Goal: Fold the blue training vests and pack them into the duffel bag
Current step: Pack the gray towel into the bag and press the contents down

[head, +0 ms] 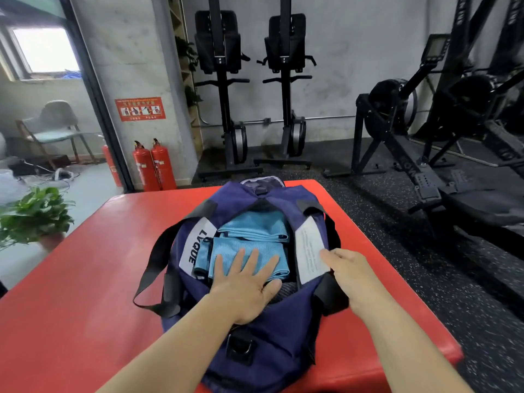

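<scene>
Head view: we are pressing our left hand (243, 282) flat on the near vest (226, 251), with the fingers (253, 260) straight and spread apart and the palm lying over the bag's near rim. Our right hand (348, 273) is gripping the right lip of the bag (272, 321). Its thumb (326, 255) is lying on the white label (309, 245) there, and the other fingers are curling out of sight round the outside.

Just beyond the left fingertips the far vest (252, 222) is lying folded, touching the near one, and both are sitting inside the bag's open mouth. Left of those fingers a white panel (192, 245) with dark letters is lining the opposite lip, and a black strap (153, 268) is looping outward over the mat (71, 307).

The mouth is gaping wide between the two lips. The bag is sitting mid-mat, with bare red surface stretching away on both sides of our hands to rounded edges.

The vests are showing a fine ribbed, light blue knit, folded into flat rectangles. The bag is looking like soft navy cloth, sagging, and the mat is looking smooth and glossy. Past the mat's far edge, beyond the fingertips, speckled black floor (397, 222) is running to two red fire extinguishers (154, 165) and black exercise machines (397, 123).
</scene>
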